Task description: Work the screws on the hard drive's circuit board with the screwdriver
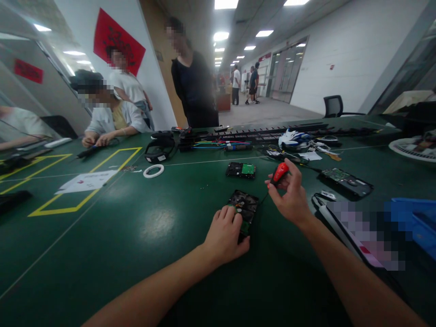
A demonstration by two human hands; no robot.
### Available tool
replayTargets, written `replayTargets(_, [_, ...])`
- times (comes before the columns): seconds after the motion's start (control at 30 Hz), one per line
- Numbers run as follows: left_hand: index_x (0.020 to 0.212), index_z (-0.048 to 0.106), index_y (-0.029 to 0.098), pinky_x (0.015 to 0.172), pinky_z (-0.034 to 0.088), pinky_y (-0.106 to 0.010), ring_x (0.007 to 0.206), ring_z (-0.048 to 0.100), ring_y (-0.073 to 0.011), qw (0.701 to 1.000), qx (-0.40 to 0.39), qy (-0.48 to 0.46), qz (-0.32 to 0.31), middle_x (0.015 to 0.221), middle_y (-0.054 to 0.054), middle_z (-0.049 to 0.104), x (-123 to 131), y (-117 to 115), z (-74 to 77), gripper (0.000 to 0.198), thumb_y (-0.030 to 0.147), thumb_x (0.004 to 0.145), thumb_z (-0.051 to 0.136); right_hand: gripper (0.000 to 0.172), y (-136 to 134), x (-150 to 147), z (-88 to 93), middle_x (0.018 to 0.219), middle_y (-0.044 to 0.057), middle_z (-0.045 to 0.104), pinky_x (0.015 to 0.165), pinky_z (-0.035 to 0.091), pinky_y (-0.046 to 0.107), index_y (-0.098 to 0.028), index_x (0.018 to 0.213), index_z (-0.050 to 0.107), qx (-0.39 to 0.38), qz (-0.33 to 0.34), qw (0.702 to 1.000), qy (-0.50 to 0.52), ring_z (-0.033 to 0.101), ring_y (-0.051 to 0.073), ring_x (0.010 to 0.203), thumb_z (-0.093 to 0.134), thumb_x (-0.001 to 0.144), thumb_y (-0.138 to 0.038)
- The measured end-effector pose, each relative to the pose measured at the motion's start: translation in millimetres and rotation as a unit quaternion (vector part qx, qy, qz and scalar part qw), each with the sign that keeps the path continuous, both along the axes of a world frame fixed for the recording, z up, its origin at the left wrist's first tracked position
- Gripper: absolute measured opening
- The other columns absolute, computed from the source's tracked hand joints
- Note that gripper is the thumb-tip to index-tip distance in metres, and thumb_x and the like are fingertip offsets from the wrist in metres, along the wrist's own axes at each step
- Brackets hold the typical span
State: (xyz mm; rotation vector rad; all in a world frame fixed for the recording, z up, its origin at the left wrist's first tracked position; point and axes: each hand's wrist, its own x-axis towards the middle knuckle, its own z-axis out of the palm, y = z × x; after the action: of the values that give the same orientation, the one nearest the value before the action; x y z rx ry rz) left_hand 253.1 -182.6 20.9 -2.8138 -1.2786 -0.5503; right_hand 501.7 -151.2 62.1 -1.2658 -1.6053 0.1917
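A black hard drive (245, 203) with a green circuit board lies on the green table (136, 236) in front of me. My left hand (225, 235) rests on its near end, fingers curled over it, holding it down. My right hand (292, 196) is closed round a screwdriver with a red handle (280, 172); its thin shaft slants down to the drive's right edge.
A second hard drive (241, 170) lies further back, a third (345, 181) to the right. A white tape ring (153, 170), cables, a long black strip (269, 132) and gloves (294, 138) sit beyond. A seated person (109, 113) works at far left; others stand behind. Blue bin (417, 220) at right.
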Motion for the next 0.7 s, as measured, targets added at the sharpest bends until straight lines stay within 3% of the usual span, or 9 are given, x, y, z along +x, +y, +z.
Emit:
replayTargets(0.2, [0.114, 0.057, 0.018, 0.109, 0.053, -0.046, 0.122, 0.054, -0.0285, 0.986, -0.05, -0.049, -0.153, 0.124, -0.013, 0.059, -36, 20, 6.8, 0.043, 0.04, 0.081, 0.074, 0.084, 1, 2, 5.8, 0.132, 0.017, 0.067, 0.082, 0.068, 0.042, -0.023, 0.161, 0.019, 0.039, -0.07, 0.997, 0.01, 0.077, 0.029, 0.104, 0.067, 0.094, -0.034])
replayTargets(0.3, [0.115, 0.057, 0.018, 0.11, 0.053, -0.042, 0.126, 0.053, -0.0277, 0.978, -0.058, -0.065, -0.19, 0.131, -0.014, 0.058, -43, 24, 8.8, 0.043, 0.037, 0.081, 0.074, 0.086, 0, -1, 9.0, 0.131, 0.017, 0.067, 0.074, 0.068, 0.04, -0.025, 0.161, 0.017, 0.059, -0.115, 0.992, 0.013, 0.076, 0.029, 0.103, 0.069, 0.094, -0.035])
replayTargets(0.4, [0.119, 0.056, 0.018, 0.115, 0.05, -0.045, 0.13, 0.052, -0.0293, 0.98, -0.047, -0.063, -0.183, 0.136, -0.015, 0.057, -44, 21, 7.5, 0.045, 0.036, 0.081, 0.073, 0.085, -1, -1, 6.9, 0.13, 0.016, 0.068, 0.069, 0.068, 0.037, -0.025, 0.159, 0.019, 0.074, -0.137, 0.988, 0.022, 0.077, 0.029, 0.101, 0.071, 0.093, -0.036])
replayTargets(0.53, [0.129, 0.055, 0.018, 0.126, 0.037, -0.056, 0.137, 0.05, -0.033, 0.988, -0.025, -0.039, -0.149, 0.138, -0.015, 0.056, -44, 11, 4.3, 0.051, 0.038, 0.085, 0.071, 0.084, 1, 0, -2.7, 0.132, 0.016, 0.066, 0.073, 0.07, 0.037, -0.026, 0.16, 0.021, 0.082, -0.101, 0.99, 0.044, 0.076, 0.028, 0.105, 0.071, 0.093, -0.033])
replayTargets(0.7, [0.139, 0.053, 0.019, 0.121, 0.043, -0.059, 0.144, 0.042, -0.0396, 0.997, -0.036, -0.027, -0.067, 0.149, -0.019, 0.045, -42, -1, 1.6, 0.065, 0.045, 0.082, 0.074, 0.088, 8, 4, -13.7, 0.132, 0.016, 0.065, 0.075, 0.071, 0.046, -0.029, 0.16, 0.025, 0.129, -0.086, 0.986, 0.057, 0.076, 0.03, 0.103, 0.077, 0.088, -0.03])
